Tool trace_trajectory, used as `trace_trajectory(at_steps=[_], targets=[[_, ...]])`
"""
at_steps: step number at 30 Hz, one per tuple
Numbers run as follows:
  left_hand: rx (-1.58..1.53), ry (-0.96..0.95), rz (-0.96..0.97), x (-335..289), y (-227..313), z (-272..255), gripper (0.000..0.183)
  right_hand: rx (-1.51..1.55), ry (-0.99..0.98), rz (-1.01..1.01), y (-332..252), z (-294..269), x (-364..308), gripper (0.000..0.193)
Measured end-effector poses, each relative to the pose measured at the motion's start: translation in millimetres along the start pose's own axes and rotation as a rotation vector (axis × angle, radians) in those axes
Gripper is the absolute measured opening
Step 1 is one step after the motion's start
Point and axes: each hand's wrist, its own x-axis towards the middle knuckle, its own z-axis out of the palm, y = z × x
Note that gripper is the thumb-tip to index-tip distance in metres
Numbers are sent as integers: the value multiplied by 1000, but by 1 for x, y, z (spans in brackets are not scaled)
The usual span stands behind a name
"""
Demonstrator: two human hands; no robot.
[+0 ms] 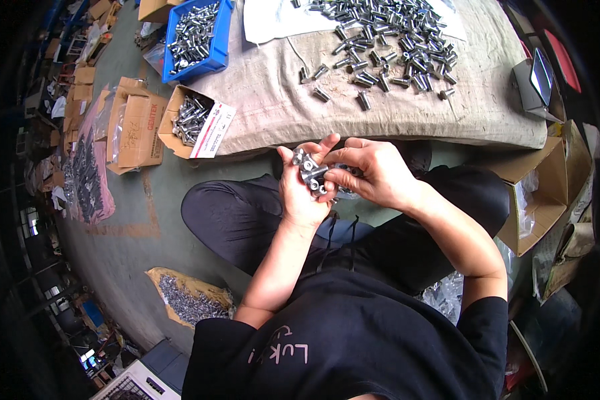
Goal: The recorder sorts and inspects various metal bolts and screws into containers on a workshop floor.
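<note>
My left hand (300, 200) is cupped around several short, shiny metal bolts (311, 170) with holes in their ends. Over that palm, my right hand (383, 173) has its thumb and fingertips pressed together on one of the bolts. More bolts show partly behind the right fingers, and those fingers hide how they lie. Both hands are held above my lap, close to the front edge of a cloth-covered table (273, 100). On that table lies a loose pile of similar bolts (407, 50), some spread over the bare cloth.
A blue bin (225, 40) and a small carton (217, 130), both holding metal parts, stand at the table's left. An open cardboard box (137, 127) sits farther left. Another box (543, 183) with plastic bags is at right. Small parts lie on a brown sheet (210, 291) on the floor.
</note>
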Motion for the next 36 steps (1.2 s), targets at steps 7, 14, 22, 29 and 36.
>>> trace_trajectory(at_steps=[7,14,22,29,36], targets=[[118,-13,33,1,-7,-1,52,357,-33,80,3,5,0,17],[156,158,41,1,-9,2,52,561,28,154,-5,1,-4,14],[96,38,3,-2,-5,-8,48,901,66,182,2,8,-5,14],[31,-154,7,-1,-1,-3,43,1580,138,384,14,-5,0,15],[-228,-232,-55,1,2,-9,39,948,-26,596,15,5,0,19]])
